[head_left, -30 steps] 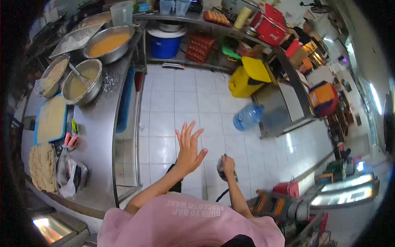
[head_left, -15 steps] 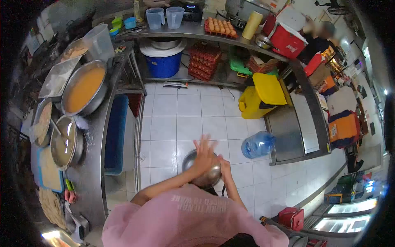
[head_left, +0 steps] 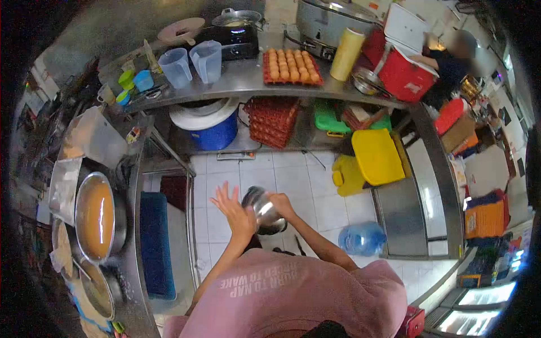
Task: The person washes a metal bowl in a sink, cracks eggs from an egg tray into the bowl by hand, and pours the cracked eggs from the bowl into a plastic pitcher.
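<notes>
A shiny metal bowl (head_left: 264,211) is held in front of my body, above the white tiled floor, tilted on its side. My right hand (head_left: 282,206) is closed on its right edge. Beside the bowl's left side, my left hand (head_left: 234,213) is raised with its fingers spread; nothing is in it. The base of that hand is close to the bowl, and whether they touch cannot be made out. What the bowl contains, if anything, is hidden.
On the left counter (head_left: 132,242) stands a bowl of orange liquid (head_left: 96,217). The back counter (head_left: 236,87) bears an egg tray (head_left: 291,67) and measuring jugs (head_left: 207,62). A yellow bin (head_left: 378,158) and a water bottle (head_left: 362,239) stand right. A person (head_left: 451,65) is beside a red cooler (head_left: 406,73).
My left hand has moved left, off the bowl's front, with its fingers spread. The bowl has tilted further in my right hand. The view has shifted, showing more of the back counter.
</notes>
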`<move>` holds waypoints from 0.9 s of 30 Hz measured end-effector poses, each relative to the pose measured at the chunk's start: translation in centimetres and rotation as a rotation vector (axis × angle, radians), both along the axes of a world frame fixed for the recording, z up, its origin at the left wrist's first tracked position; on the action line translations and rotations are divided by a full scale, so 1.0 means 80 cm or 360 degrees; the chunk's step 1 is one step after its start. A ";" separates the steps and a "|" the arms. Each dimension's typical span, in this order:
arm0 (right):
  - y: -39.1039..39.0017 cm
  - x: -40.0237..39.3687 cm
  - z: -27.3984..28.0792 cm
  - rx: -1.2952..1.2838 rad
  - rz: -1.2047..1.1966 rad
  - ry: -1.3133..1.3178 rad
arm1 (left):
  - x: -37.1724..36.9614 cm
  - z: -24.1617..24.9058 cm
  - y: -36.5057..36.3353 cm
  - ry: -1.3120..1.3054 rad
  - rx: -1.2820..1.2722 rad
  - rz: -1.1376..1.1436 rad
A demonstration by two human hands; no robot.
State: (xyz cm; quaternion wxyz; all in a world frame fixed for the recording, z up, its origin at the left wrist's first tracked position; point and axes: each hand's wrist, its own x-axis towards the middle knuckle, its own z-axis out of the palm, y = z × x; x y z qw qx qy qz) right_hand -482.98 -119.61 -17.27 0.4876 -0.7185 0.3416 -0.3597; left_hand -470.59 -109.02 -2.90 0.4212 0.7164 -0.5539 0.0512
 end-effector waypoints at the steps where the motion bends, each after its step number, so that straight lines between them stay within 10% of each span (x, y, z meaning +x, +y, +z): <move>1: -0.019 0.015 0.034 0.0239 0.0029 0.0068 | 0.016 -0.007 -0.028 0.0054 -0.0007 -0.0029; 3: -0.047 0.037 0.102 0.0764 0.0083 0.0220 | 0.055 -0.030 -0.074 0.0167 0.0025 -0.0090; 11: -0.266 0.113 0.214 0.0320 0.0107 0.0026 | 0.250 -0.074 -0.232 0.0660 -0.0266 0.0382; 13: -0.336 0.158 0.269 -0.0262 0.0430 0.0228 | 0.353 -0.251 -0.221 0.1446 0.0779 0.0034; 16: -0.404 0.204 0.293 -0.1024 0.0653 0.0732 | 0.362 -0.287 -0.191 0.2506 0.1385 0.0428; 27: -0.590 0.279 0.175 -0.1267 0.0993 0.0891 | 0.374 -0.282 -0.291 0.1899 0.1456 0.0314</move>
